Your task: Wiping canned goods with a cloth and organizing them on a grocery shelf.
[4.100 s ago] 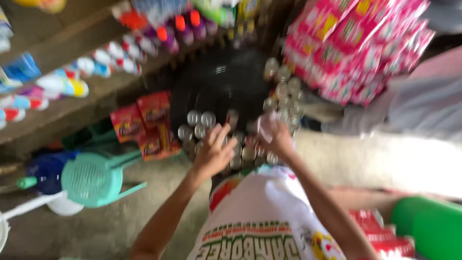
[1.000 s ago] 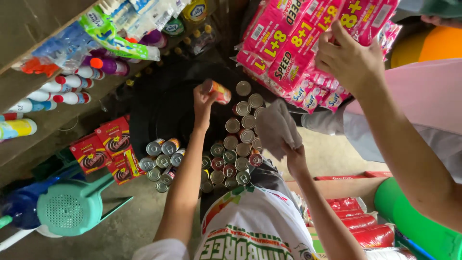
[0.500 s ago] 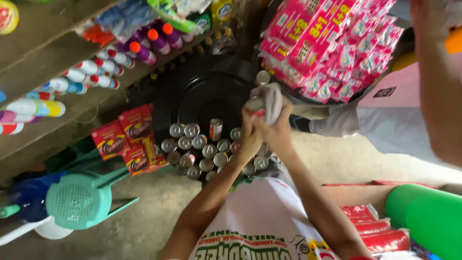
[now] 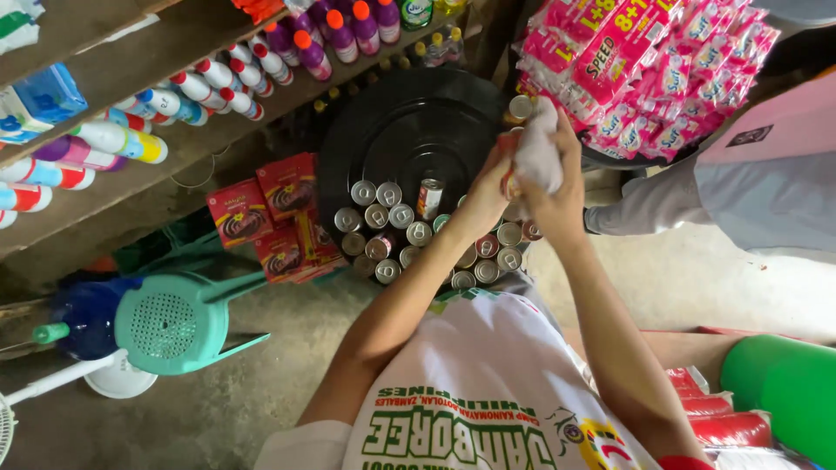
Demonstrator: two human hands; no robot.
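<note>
My left hand (image 4: 486, 193) holds a small red can (image 4: 508, 150) up in front of me. My right hand (image 4: 557, 196) grips a white cloth (image 4: 537, 150) pressed against that can. Both hands meet above a cluster of several small tins (image 4: 396, 231) standing upright on a black round surface (image 4: 409, 130). One tin (image 4: 428, 198) stands taller among them, just left of my left wrist.
Bottles with coloured caps (image 4: 218, 83) line wooden shelves at the left and top. Red packets (image 4: 274, 213) lean below them. Pink sachet strips (image 4: 644, 61) hang at top right. A teal plastic stool (image 4: 174, 322) stands lower left, a green tub (image 4: 788, 392) lower right. Another person's grey sleeve (image 4: 662, 204) is at right.
My left hand carried a can from above the tins over to my right hand with the cloth. The two hands are now together around the can.
</note>
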